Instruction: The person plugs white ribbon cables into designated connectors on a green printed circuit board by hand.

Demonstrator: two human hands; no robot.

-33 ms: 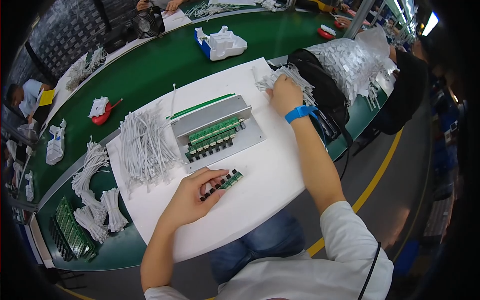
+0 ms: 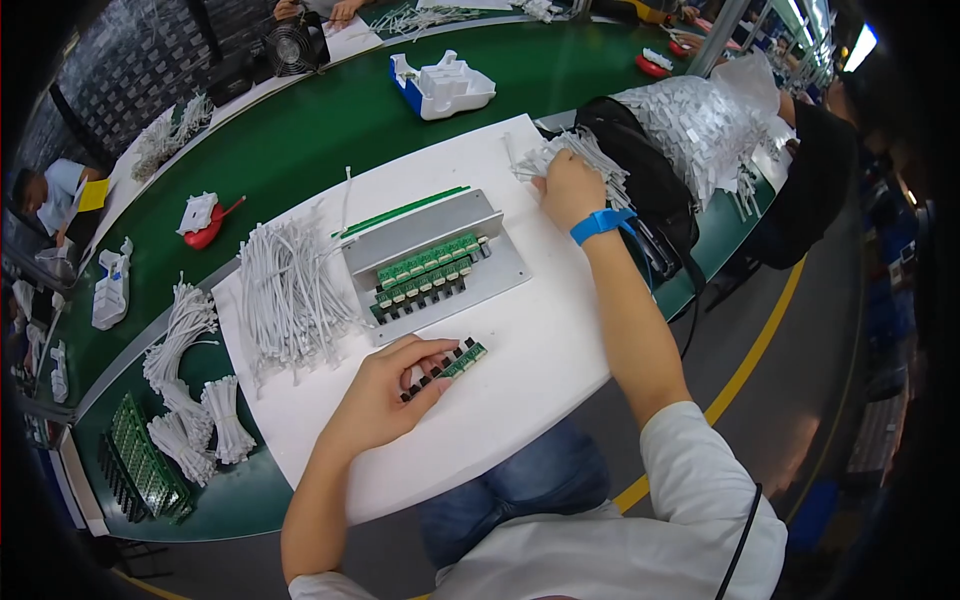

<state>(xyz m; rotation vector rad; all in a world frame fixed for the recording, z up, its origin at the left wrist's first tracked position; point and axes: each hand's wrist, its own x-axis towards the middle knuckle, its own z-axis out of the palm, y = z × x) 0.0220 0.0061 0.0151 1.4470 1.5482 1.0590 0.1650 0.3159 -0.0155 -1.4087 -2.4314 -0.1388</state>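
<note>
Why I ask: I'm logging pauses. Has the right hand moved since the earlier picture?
No. The right hand stays at the white cables; its gap to the grey metal bracket looks unchanged, so no direction shows.

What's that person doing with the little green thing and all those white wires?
The person's left hand is holding a small green circuit strip over the white work surface. The right hand is at a pile of white wires, though its fingertips are hard to see. More green boards sit in a metal tray, with another wire heap to its left.
</note>
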